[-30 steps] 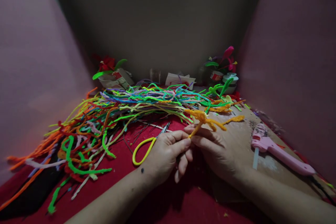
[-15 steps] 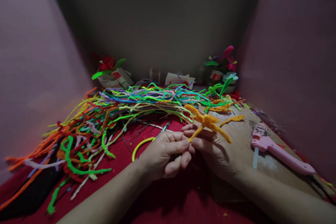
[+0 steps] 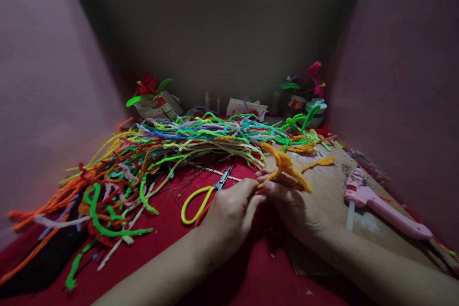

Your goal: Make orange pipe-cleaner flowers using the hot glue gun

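Note:
An orange pipe-cleaner flower (image 3: 285,162) with several long petals is held up between my two hands, above the front edge of a brown board. My left hand (image 3: 233,210) is closed, its thumb and fingers pinching the tip of the lower petal. My right hand (image 3: 290,205) is closed around the same flower from the right, just below its centre; some of its fingers are hidden behind the petals. Beside my left hand lie scissors (image 3: 199,204) with yellow handles, their blades slightly apart and partly covered by that hand.
A pink glue gun (image 3: 383,208) rests on the brown board (image 3: 322,186) at the right. A large heap of coloured pipe cleaners (image 3: 201,134) spreads across the back and left of the red cloth (image 3: 150,267). Finished-looking flowers (image 3: 313,76) and small containers stand at the back.
My left hand has turned over, its back now facing up, and uncovered more of the scissors. The orange flower has tilted slightly and shifted a little to the right.

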A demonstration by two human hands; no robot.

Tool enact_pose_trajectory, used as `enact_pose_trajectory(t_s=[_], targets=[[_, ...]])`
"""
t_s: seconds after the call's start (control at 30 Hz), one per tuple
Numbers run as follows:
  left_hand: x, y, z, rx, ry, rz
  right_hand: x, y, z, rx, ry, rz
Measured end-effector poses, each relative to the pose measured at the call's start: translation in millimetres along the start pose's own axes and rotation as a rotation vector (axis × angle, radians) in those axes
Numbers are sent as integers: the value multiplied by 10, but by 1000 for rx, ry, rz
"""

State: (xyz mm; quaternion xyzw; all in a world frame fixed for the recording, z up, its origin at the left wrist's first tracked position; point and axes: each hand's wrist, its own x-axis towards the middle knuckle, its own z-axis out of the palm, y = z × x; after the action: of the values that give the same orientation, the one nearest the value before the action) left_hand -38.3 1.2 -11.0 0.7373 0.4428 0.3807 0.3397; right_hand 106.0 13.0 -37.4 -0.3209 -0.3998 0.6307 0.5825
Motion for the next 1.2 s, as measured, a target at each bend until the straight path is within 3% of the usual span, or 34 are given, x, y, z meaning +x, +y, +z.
enact_pose_trajectory(t_s=[0.07,0.13,0.2,0.33,0.43,0.67,0.8,1.1,1.2], targets=[[-25,-60,23,97,47,135,-10,-3,14,-87,23,-28],[-27,-78,35,69,53,138,-23,-11,23,-134,15,-39],[-7,-42,40,-54,51,29,-32,-21,26,-112,-27,-24],[48,78,33,-390,-38,-322,-29,-34,10,-59,-99,-12],[68,98,17,-587,-143,-435,-21,-44,-3,-34,-96,-11],[82,36,-17,-1009,-282,-505,-34,-61,4,14,-136,53],[93,1,-24,-1163,-401,-551,-23,-57,3,-9,-132,-4],[101,-34,-21,-1238,-454,-480,-50,-100,-19,-110,-220,-45],[102,-31,-30,-1235,-442,-475,-58,-126,-20,-137,-190,-47]])
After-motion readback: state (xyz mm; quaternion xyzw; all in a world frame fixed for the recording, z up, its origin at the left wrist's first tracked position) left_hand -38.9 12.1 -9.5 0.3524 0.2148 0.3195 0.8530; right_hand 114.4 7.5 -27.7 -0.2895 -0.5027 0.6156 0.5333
